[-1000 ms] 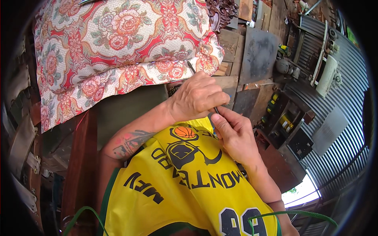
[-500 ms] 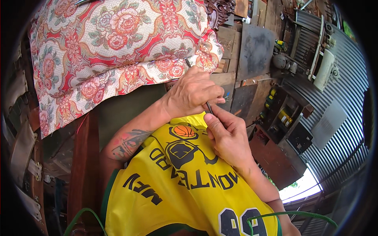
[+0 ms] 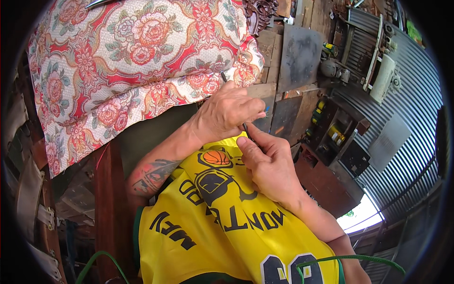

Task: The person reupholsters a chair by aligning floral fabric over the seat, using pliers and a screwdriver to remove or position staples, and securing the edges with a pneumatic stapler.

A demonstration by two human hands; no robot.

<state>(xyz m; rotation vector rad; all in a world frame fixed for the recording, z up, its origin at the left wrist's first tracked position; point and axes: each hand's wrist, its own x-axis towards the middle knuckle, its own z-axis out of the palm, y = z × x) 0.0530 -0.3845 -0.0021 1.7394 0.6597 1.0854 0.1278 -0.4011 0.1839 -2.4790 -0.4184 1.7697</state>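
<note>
A thin dark rod [image 3: 223, 76] sticks out above my left hand [image 3: 229, 110], its upper end lying at the folded edge of the flowered upholstery fabric [image 3: 142, 61]. The fingers of that hand are closed around the rod. Lower down, my right hand [image 3: 269, 158] pinches the rod's other end between thumb and forefinger. Between the two hands only a short piece of it shows. The fabric is cream and red with roses, and is spread over a padded shape. My left hand rests against or just in front of its near edge; which, I cannot tell.
A reddish-brown wooden post [image 3: 108, 199] stands below the fabric at left. Straps [image 3: 29, 196] run along the far left. Carved dark wood [image 3: 259, 14] lies beyond the fabric. To the right are a dark board [image 3: 300, 57], a wooden shelf box [image 3: 338, 125] and corrugated metal sheet [image 3: 416, 94].
Both hands and the rod have shifted slightly left in view, together with the fabric and the surroundings. The grip on the rod looks the same.
</note>
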